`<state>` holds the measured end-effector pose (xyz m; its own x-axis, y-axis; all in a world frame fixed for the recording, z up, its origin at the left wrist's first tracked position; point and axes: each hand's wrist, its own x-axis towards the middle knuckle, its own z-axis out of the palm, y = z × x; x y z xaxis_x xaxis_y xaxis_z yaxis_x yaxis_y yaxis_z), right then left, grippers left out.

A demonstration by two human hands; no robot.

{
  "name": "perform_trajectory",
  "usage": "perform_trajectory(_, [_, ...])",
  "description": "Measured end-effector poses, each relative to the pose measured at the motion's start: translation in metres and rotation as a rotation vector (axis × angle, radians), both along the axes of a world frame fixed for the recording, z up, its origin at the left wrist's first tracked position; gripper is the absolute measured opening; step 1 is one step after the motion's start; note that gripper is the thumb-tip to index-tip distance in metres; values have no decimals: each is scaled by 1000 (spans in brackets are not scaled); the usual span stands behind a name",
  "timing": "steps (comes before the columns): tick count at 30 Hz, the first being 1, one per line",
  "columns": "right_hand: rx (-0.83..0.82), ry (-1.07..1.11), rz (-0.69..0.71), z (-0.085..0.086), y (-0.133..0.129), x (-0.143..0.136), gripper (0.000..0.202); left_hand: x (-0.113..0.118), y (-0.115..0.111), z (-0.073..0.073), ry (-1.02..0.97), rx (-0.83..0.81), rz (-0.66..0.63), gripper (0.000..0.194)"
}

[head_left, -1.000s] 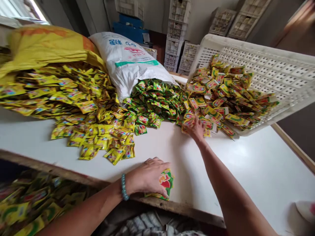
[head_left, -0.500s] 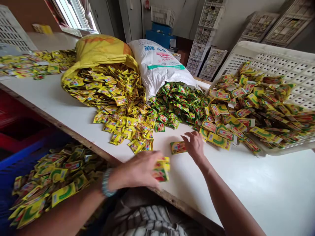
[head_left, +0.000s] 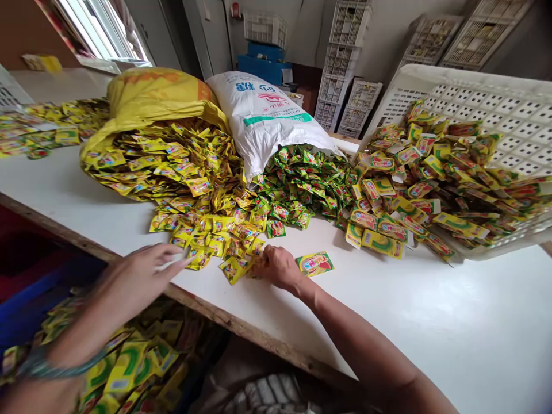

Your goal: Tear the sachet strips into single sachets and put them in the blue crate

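Note:
My left hand (head_left: 149, 273), blurred, is over the table's front edge beside the small yellow sachets (head_left: 200, 256). Its thumb and fingers are apart with nothing seen between them. My right hand (head_left: 280, 267) is closed at the near end of the sachet pile, fingertips curled on a yellow sachet that they largely cover. Just right of that hand, a flat yellow-green box (head_left: 315, 264) lies on the white table. Below the left forearm, a blue crate (head_left: 26, 313) holds many filled boxes (head_left: 129, 365).
A yellow sack (head_left: 159, 92) spills yellow sachets, and a white sack (head_left: 267, 112) spills green sachets (head_left: 302, 184). At right, a tipped white basket (head_left: 517, 144) pours out boxes (head_left: 383, 244). Stacked crates (head_left: 336, 75) stand behind. More packets (head_left: 56, 129) lie far left.
My left hand has moved left, and the box it held is no longer in it. My right hand has left the flat box and shifted left onto the sachets. The view has turned slightly.

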<state>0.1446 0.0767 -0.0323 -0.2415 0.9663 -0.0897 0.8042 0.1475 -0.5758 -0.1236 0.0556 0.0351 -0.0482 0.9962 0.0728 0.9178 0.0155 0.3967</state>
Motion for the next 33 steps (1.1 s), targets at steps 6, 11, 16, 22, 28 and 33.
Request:
perform_trajectory(6, [-14, 364, -263, 14, -30, 55, 11, 154, 84, -27, -13, 45, -169, 25])
perform_trajectory(11, [-39, 821, -495, 12, -45, 110, 35, 205, 109, -62, 15, 51, -81, 45])
perform_trajectory(16, [-46, 1052, -606, 4, -44, 132, 40, 202, 94, -62, -67, 66, -197, 24])
perform_trajectory(22, [-69, 1108, -494, 18, -46, 139, 36, 215, 62, -52, -509, -159, -402, 24])
perform_trajectory(28, [33, 884, -410, 19, -49, 140, 39, 254, 36, -39, -637, -274, -697, 52])
perform_trajectory(33, [49, 868, -534, 9, -43, 147, 43, 256, 34, -44, -854, -422, -616, 64])
